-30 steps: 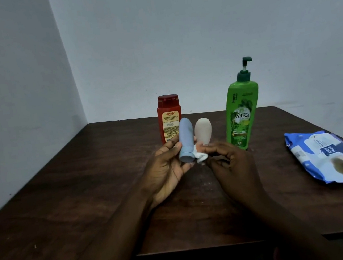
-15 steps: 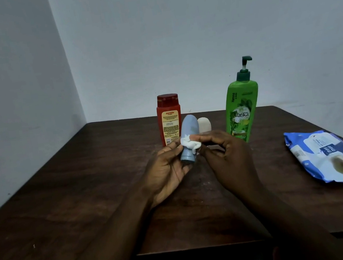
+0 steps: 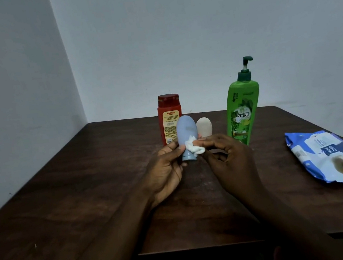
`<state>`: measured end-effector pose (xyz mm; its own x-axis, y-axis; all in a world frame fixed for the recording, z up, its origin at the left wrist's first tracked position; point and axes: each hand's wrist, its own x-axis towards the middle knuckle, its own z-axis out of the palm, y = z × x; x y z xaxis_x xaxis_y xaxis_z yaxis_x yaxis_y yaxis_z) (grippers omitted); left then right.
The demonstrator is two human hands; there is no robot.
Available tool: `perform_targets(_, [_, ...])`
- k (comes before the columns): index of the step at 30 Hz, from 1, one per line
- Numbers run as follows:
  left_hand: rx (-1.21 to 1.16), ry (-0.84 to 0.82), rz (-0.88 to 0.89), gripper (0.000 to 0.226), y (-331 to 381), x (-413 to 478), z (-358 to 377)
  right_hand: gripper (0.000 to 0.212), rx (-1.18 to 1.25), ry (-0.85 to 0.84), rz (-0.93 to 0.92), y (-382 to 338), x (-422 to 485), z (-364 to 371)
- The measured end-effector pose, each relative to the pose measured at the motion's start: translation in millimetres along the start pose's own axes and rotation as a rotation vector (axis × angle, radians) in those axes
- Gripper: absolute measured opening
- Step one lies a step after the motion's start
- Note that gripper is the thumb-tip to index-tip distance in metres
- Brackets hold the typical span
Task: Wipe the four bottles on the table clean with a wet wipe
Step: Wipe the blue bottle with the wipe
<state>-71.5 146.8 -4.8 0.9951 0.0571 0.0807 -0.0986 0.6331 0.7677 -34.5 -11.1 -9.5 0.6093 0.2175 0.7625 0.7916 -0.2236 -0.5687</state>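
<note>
My left hand holds a small pale-blue bottle cap-down above the middle of the table. My right hand pinches a crumpled white wet wipe and presses it against the bottle's lower right side. Just behind stands a small beige bottle, partly hidden by my fingers. A red bottle with a yellow label stands behind the blue one. A tall green pump bottle stands to the right.
A blue and white pack of wet wipes lies near the right edge of the dark wooden table. Pale walls close off the left and far sides.
The wipe went from the bottle's cap end up onto its body, then slid back down toward the cap. My left hand has turned the bottle so that a broader face shows.
</note>
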Motion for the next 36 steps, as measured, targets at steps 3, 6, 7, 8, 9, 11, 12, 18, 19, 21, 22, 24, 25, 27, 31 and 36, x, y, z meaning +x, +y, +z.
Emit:
perform_targets(3, [-0.025,-0.013,-0.013,0.034,1,-2,1,0.028,0.014,-0.002,0.04,1,0,-2])
perform_targets(6, [-0.008,0.003,-0.019,0.031,2,-2,1,0.03,0.025,0.0,0.082,3,-2,-5])
perform_targets(7, [-0.004,0.005,-0.016,0.032,3,-2,1,0.029,0.041,-0.003,0.104,4,-3,-6])
perform_targets(8, [0.001,0.006,-0.009,0.034,3,-2,0,0.029,0.056,-0.006,0.125,5,-4,-6])
perform_targets(9, [0.004,0.006,-0.001,0.036,3,-1,0,0.028,0.065,-0.007,0.143,7,-4,-6])
perform_targets(11, [0.01,0.001,0.004,0.036,3,-1,0,0.028,0.08,-0.004,0.175,8,-6,-6])
perform_targets(12, [0.014,-0.001,0.004,0.035,3,-2,0,0.028,0.093,-0.001,0.189,9,-6,-6])
perform_targets(18, [0.032,-0.014,0.014,0.038,4,-3,1,0.032,0.118,0.016,0.176,-3,-6,-8])
perform_targets(19, [0.027,-0.011,0.018,0.046,4,-3,1,0.033,0.112,0.021,0.152,-6,-7,-9])
perform_targets(21, [0.014,-0.016,0.044,0.058,4,-2,2,0.034,0.093,0.034,0.097,-9,-8,-9])
perform_targets(22, [0.008,-0.024,0.06,0.062,3,-2,1,0.036,0.085,0.041,0.07,-11,-8,-10])
perform_targets(24, [-0.008,-0.045,0.071,0.064,4,-2,1,0.038,0.054,0.052,-0.019,-15,-9,-9])
perform_targets(25, [-0.02,-0.054,0.065,0.063,4,-2,1,0.038,0.013,0.056,-0.092,-17,-9,-9])
perform_targets(27, [-0.032,-0.054,0.043,0.06,6,-4,2,0.038,-0.1,0.057,-0.248,-17,-10,-8])
perform_targets(31, [-0.05,-0.025,0.012,0.063,6,-5,2,0.038,-0.236,0.024,-0.379,-14,-12,-5])
perform_targets(36, [-0.1,-0.014,0.008,0.06,7,-3,-1,0.037,-0.292,-0.034,-0.43,-11,-14,-2])
